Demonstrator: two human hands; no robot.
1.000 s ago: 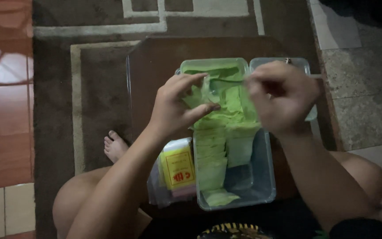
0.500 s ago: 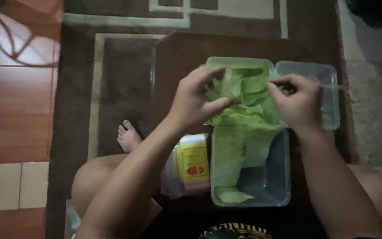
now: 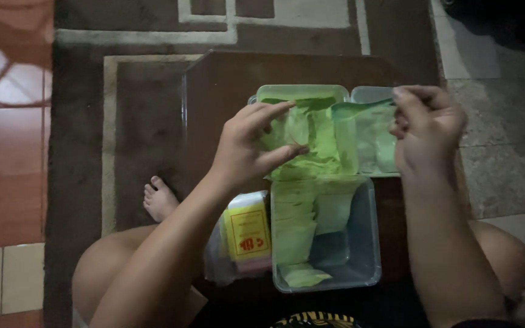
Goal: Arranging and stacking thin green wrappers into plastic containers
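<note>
My left hand (image 3: 251, 144) pinches the left side of a crumpled stack of thin green sheets (image 3: 308, 141) held over a small dark table (image 3: 226, 91). My right hand (image 3: 428, 126) grips the edge of one translucent green sheet (image 3: 369, 135) and holds it stretched out to the right of the stack. Below the hands stands a clear plastic container (image 3: 360, 255) with more green sheets hanging into it. A green container lid (image 3: 302, 92) lies behind the stack.
A plastic bag with a yellow packet (image 3: 247, 232) lies left of the clear container. A second clear lid (image 3: 372, 94) sits at the back right. A brown patterned rug (image 3: 129, 109) covers the floor, with my bare foot (image 3: 160, 200) on it.
My right hand has moved to the right, drawing one green sheet away from the stack. My left hand stays pinched on the stack.
</note>
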